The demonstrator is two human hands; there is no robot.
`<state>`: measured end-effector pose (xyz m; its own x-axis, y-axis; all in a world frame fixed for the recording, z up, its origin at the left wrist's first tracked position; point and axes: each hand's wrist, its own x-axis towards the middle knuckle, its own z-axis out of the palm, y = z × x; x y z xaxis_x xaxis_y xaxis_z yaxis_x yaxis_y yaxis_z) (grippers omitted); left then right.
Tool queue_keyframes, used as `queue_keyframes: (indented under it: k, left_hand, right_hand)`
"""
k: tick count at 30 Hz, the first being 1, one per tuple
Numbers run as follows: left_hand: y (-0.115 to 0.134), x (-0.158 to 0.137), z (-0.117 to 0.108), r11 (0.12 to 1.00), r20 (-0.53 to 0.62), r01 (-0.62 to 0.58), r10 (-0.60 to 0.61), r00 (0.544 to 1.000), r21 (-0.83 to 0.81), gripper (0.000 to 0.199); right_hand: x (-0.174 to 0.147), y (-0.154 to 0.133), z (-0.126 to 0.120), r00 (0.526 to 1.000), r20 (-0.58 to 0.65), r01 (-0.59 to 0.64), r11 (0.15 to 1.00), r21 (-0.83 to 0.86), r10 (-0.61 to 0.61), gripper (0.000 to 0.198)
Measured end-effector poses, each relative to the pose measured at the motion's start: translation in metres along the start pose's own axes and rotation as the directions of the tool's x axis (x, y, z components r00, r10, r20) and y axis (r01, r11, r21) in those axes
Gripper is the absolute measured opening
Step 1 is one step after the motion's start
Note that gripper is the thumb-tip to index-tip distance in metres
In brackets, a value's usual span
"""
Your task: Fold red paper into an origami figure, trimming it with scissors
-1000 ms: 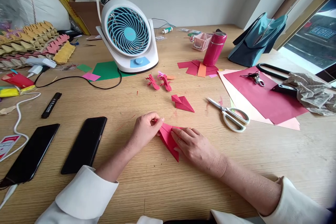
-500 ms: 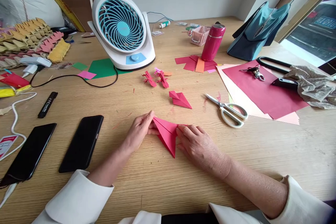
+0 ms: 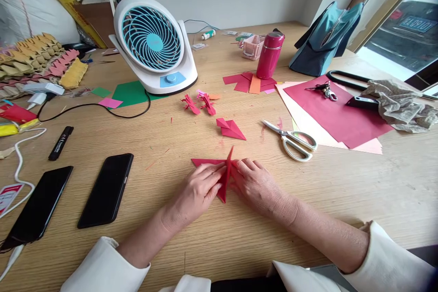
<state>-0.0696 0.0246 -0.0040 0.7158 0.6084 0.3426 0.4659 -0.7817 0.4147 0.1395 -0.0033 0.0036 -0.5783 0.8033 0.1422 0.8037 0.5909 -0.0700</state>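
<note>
A folded red sheet of origami paper (image 3: pixel 229 160) lies on the wooden table between my hands, with one flap standing upright and a point reaching out to the left. My left hand (image 3: pixel 196 188) presses its fingers, held together, on the left side of the paper. On the other side, my right hand (image 3: pixel 256 183) pinches the paper's right edge; its fingertips are partly hidden. Just beyond lies a folded red paper piece (image 3: pixel 232 129). Farther back are two small red folded paper figures (image 3: pixel 207 103). White-handled scissors (image 3: pixel 290 140) lie partly open to the right.
A white fan (image 3: pixel 153 45) stands at the back left, a pink bottle (image 3: pixel 270 56) at the back. Red paper sheets (image 3: pixel 342 114) with keys (image 3: pixel 326 91) lie right, near a teal bag (image 3: pixel 326 41). Two phones (image 3: pixel 106 190) and a black marker (image 3: pixel 61 143) are left.
My left hand has moved from the paper's upper left corner down onto its left side. A flap that lay slanted now stands upright. The view has shifted slightly.
</note>
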Motion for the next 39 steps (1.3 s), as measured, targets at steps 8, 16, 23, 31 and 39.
queue_keyframes:
  k: [8, 16, 23, 31, 39]
  left_hand:
    - [0.006, 0.0, 0.004, 0.929, 0.15, -0.111, 0.061, 0.987, 0.353, 0.046]
    - [0.012, 0.0, 0.007, 0.905, 0.244, -0.066, -0.043, 0.969, 0.421, 0.052]
    - [0.017, 0.002, 0.006, 0.888, 0.276, -0.045, -0.094, 0.956, 0.457, 0.058]
    - [0.014, -0.001, 0.011, 0.91, 0.284, -0.049, -0.077, 0.956, 0.412, 0.076]
    - [0.011, 0.003, 0.006, 0.933, 0.309, -0.014, -0.105, 0.945, 0.36, 0.077]
  right_hand:
    - [-0.016, 0.015, -0.022, 0.994, -0.093, 0.074, 0.978, 0.195, -0.057, 0.027]
    - [-0.015, 0.013, -0.024, 0.989, -0.145, 0.045, 0.984, 0.173, -0.02, 0.025]
    - [-0.018, 0.005, -0.004, 0.997, -0.071, -0.023, 1.0, -0.02, 0.021, 0.034]
    - [-0.024, -0.005, -0.001, 0.988, -0.073, -0.14, 0.987, -0.083, 0.134, 0.044]
    - [-0.027, -0.007, 0.004, 0.982, -0.08, -0.177, 0.979, -0.097, 0.17, 0.052]
